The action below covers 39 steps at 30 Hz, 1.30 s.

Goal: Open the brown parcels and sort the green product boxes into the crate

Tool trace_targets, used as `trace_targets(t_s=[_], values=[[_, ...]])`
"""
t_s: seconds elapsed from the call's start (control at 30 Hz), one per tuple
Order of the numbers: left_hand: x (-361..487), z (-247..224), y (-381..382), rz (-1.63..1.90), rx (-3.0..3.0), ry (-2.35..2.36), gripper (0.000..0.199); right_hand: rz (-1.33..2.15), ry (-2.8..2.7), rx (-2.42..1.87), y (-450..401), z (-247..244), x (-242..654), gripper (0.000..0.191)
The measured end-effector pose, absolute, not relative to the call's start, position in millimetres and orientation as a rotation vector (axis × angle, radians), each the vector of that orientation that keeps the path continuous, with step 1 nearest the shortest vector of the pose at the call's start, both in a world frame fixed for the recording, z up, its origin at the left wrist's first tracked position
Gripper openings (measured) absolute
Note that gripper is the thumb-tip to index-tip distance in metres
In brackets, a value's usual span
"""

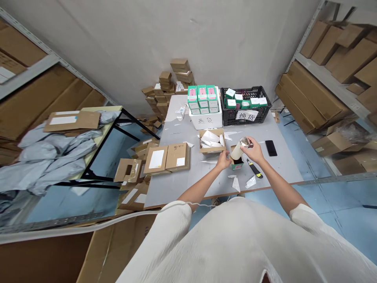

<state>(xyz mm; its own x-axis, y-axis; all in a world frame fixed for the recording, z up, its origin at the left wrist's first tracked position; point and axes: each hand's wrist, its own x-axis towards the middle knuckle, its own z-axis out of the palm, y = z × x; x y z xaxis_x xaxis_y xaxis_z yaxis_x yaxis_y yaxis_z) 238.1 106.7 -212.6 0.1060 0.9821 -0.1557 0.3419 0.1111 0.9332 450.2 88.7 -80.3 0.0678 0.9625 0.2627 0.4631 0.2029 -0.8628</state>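
My right hand [255, 151] is closed round the shiny metallic end of a cream-coloured cylinder [236, 152], which looks like a bottle or tumbler. The cylinder is tilted, its lower end at the mouth of a small open green box [237, 166]; how far inside it reaches I cannot tell. At the left edge of that box, my left hand [224, 160] has its fingers closed on the side or flap. Right of the box lies a yellow and black box cutter [255, 169]. Just behind my left hand stands an open cardboard box [212, 149] filled with white wrapping.
A white bin [205, 121] of green boxes and a black crate [260, 114] stand at the table's back. Closed cardboard boxes [167, 158] lie on the left, a phone [271, 148] on the right. Paper scraps [236, 184] lie near the front edge. Loaded shelves flank the table.
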Motion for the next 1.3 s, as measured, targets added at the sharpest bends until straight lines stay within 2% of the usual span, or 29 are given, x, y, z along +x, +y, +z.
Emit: trace_targets(t_s=[0.27,0.57,0.73,0.9,1.07,1.17,1.3], values=[[240,-203,102,0.756,1.388,1.494,0.043,0.606,-1.684,-1.420,83,-84,461,0.057],[242,-202,103,0.779,1.413,1.459,0.037,0.670,-1.945,-1.322,75,-85,459,0.063],[242,-205,103,0.771,1.446,1.457,0.039,0.607,-2.095,-1.441,71,-114,457,0.067],[244,-209,100,0.784,1.456,1.451,0.043,0.497,-2.220,-1.586,69,-157,456,0.059],[244,-212,99,0.753,1.473,1.415,0.048,0.440,-2.104,-1.790,68,-184,448,0.063],[245,-214,98,0.767,1.464,1.409,0.050,0.508,-1.989,-1.888,69,-190,442,0.068],[244,-216,99,0.799,1.380,1.416,0.052,0.706,-1.888,-1.705,70,-191,447,0.065]])
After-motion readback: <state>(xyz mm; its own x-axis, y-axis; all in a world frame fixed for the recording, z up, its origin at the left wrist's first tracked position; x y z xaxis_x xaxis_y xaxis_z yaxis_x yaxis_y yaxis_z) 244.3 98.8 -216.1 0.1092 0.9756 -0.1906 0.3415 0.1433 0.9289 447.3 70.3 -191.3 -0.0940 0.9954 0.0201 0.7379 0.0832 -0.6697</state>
